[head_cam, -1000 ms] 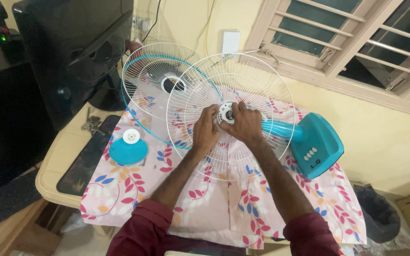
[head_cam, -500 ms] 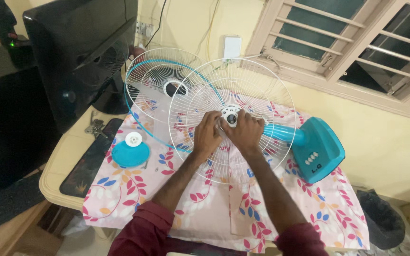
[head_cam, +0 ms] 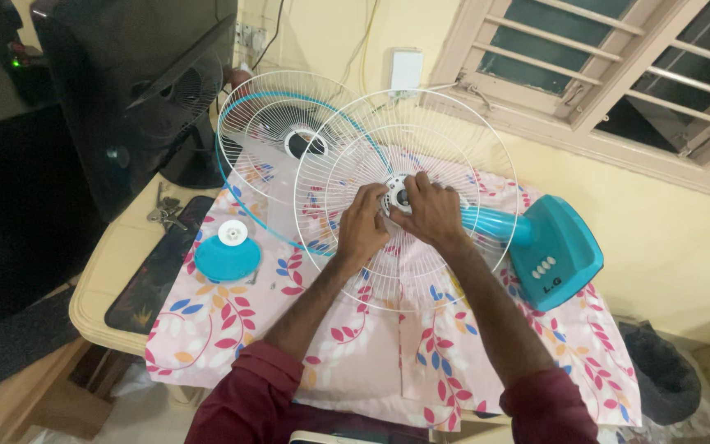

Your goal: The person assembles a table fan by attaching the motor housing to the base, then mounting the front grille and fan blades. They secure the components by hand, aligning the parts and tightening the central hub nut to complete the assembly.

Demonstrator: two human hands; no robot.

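A black monitor (head_cam: 137, 74), keys (head_cam: 163, 214) and a window (head_cam: 618, 66) surround the floral cloth (head_cam: 355, 345).

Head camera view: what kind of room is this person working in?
Probably a room in a home: a table draped with a flowered cloth, a black monitor beside it, and a louvred window in a yellow wall.

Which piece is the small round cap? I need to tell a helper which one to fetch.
Start at the pink floral cloth on the table, then look left of the two white wire fan guards. The cap lies alone near the cloth's left edge: a solid teal disc with a white hub, not wire mesh.
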